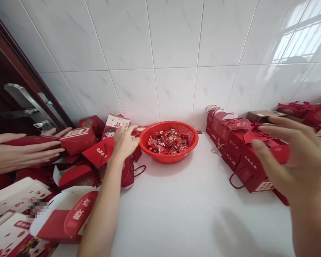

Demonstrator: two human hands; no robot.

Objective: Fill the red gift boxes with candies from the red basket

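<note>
My left hand [126,141] reaches over the left-hand pile, fingers bent and slightly apart. Its fingertips are at a white-and-red gift box [113,127]; whether they touch it I cannot tell. Under my left forearm lie a red gift box [100,151] and another with a cord handle [127,171]. To the right of that hand, a red plastic basket [171,159] holds several small wrapped candies [169,141]. Slightly blurred, my right hand [299,157] hovers with spread fingers and nothing in them, in front of a row of closed red gift boxes [237,146].
At the left, another person's hands [24,151] are around a red box [79,139]. Open, white-lined boxes [69,210] lie at the front left. A door handle [26,100] juts in at the left, and a tiled wall [173,89] backs the white tabletop [171,214].
</note>
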